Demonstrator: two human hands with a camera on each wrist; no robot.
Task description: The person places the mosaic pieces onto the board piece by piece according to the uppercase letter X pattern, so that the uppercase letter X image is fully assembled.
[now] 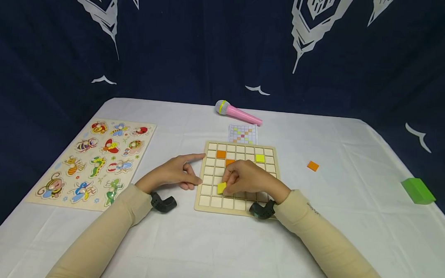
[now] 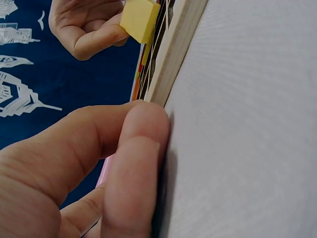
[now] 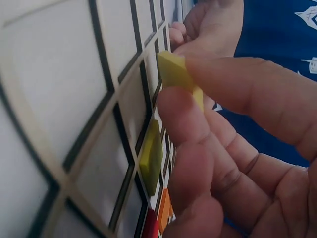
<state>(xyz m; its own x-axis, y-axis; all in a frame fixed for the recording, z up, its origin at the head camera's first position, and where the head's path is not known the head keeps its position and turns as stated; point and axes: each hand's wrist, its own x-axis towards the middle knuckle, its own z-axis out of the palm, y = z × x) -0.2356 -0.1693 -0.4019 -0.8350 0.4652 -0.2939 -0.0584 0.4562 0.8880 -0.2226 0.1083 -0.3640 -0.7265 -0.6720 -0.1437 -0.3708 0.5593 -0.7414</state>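
Observation:
My right hand pinches a yellow square tile between thumb and fingers. It holds the tile tilted close over the lower left cells of a wooden grid board. At the board's left edge rests my left hand, index finger stretched along the side and thumb at the rim. Orange tiles and a yellow tile lie in upper cells. The right wrist view also shows a seated yellow tile and a red tile, which my right hand hides from the head view.
Behind the board lies a coloured pattern card, with a pink toy microphone beyond. An insect peg puzzle is at left. To the right are a loose orange tile and a green block near the table edge.

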